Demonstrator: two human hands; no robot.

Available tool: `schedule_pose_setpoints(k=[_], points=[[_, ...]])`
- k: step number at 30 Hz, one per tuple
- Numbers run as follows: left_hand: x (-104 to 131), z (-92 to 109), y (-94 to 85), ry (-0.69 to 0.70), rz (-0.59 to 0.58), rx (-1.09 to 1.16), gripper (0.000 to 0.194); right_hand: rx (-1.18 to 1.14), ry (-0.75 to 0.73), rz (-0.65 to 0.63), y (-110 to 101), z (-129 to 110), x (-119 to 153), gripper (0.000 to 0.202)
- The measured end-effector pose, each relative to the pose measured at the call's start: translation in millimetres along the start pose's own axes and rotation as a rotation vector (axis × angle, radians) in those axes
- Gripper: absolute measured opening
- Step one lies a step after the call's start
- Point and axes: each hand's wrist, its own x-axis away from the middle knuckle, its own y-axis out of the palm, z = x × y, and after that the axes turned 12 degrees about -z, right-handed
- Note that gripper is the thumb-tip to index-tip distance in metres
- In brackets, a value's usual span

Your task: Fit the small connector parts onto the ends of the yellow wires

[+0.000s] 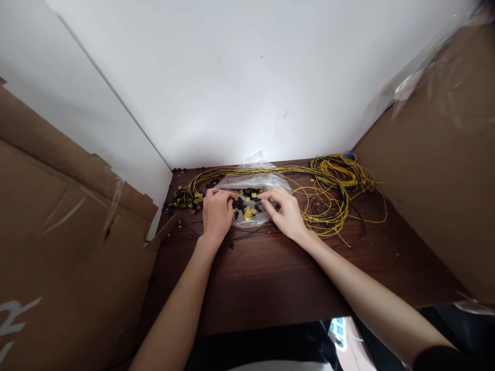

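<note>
A clear plastic bag point(265, 219) lies open on the dark wooden table, with loose black and yellow connectors point(248, 212) in its mouth. My left hand point(217, 212) is closed at the bag's left edge, its fingers curled over the plastic. On the other side, my right hand point(285, 210) reaches over the bag's right edge. Its thumb and forefinger come together in a pinch above the connectors; whatever lies between them is too small to make out. Left of my left hand are yellow and black connectors point(189, 200) fixed to the ends of a wire bundle.
Yellow and black wires point(332, 180) run behind the bag and coil on the table's right side. Cardboard stands at the left point(69, 247) and at the right point(436, 154). A white wall point(247, 82) rises behind the table point(263, 288). Black scraps lie near the back left corner.
</note>
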Motion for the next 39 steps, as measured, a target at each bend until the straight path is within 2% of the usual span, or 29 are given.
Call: schedule_pose_setpoints(k=[15, 26, 39], points=[[-1.2, 1.1, 1.2, -0.023, -0.019, 0.0, 0.027, -0.008, 0.006, 0.008, -0.1, 0.1, 0.2, 0.016], [1.7, 4.7, 0.1, -0.088, -0.027, -0.149, 0.024, -0.019, 0.004, -0.004, 0.3, -0.9, 0.0, 0.017], [1.0, 3.0, -2.1, -0.013, -0.013, 0.012, 0.013, -0.015, -0.008, -0.014, 0.6, 0.0, 0.2, 0.016]])
